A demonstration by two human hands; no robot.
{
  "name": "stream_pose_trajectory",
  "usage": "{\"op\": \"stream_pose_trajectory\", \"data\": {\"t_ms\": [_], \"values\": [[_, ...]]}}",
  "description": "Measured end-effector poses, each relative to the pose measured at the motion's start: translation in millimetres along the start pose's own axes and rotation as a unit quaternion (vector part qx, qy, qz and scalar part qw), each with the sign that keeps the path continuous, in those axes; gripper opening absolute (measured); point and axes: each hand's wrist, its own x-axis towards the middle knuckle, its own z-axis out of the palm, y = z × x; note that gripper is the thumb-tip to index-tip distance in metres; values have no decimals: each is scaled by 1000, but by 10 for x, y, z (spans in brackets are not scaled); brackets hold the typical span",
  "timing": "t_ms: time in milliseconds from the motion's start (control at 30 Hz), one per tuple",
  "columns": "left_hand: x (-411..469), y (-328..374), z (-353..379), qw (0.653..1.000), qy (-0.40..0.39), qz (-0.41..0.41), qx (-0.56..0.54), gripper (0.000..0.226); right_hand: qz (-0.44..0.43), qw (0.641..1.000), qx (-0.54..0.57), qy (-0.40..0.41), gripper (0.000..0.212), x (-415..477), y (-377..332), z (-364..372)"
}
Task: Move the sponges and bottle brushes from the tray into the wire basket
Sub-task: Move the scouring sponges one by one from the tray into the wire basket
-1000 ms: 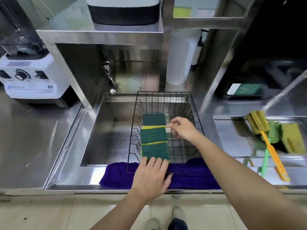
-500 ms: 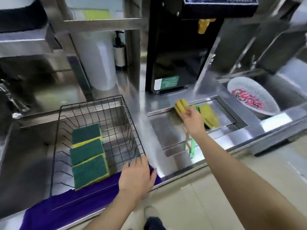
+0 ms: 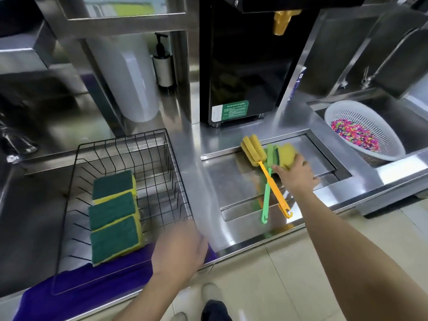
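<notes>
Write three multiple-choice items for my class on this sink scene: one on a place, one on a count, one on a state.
1. Where are the brushes?
A. in the basket
B. in the tray
C. on the floor

2. How many sponges lie in the basket?
A. one
B. three
C. five

3. What is the left hand doing?
A. resting at the basket's near corner
B. holding a brush
C. lifting a sponge

Key:
1 B: the orange brush and green brush lie in the tray, by the right hand.
2 B: three sponges sit in a row in the basket.
3 A: the left hand lies there, holding nothing.
</notes>
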Motion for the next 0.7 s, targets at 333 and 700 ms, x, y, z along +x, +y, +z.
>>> {"op": "stream_pose_trajectory", "data": {"t_ms": [333,700], "values": [[3,-7,18,999,31,19,3,39,-44,965,177,187,44,-93,-346,-488],[-343,-544,-12,997,80,5,15,35,-162,904,393,45,43,-798,-1278,-193]]}}
